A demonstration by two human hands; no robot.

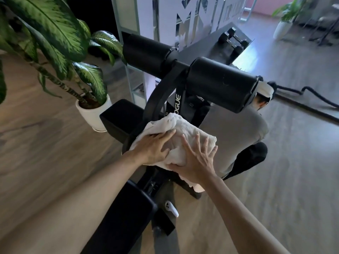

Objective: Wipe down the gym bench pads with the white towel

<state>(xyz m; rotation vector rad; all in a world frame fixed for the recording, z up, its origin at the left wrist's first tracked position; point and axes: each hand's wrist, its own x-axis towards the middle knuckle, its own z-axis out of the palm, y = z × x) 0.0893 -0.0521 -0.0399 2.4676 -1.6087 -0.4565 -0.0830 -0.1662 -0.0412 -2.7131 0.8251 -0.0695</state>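
Observation:
The white towel [185, 131] lies bunched over a pad in the middle of the black gym bench, hiding most of it. My left hand [154, 149] presses flat on the towel's left side, fingers spread. My right hand [196, 160] presses on its right side, thumb curled under the lower edge. Above stand two black roller pads, one at the left [145, 52] and one at the right [222, 83], on a curved black frame [156, 99]. A square black pad [119, 116] sits left of the towel, and the long bench pad [128, 213] runs toward me.
A potted leafy plant [55, 43] in a white pot [91, 116] stands close on the left. A crouching person in grey [242, 136] is right behind the bench. Dumbbells [233, 39] lie at the back. A black rope [302, 92] crosses the wood floor at right.

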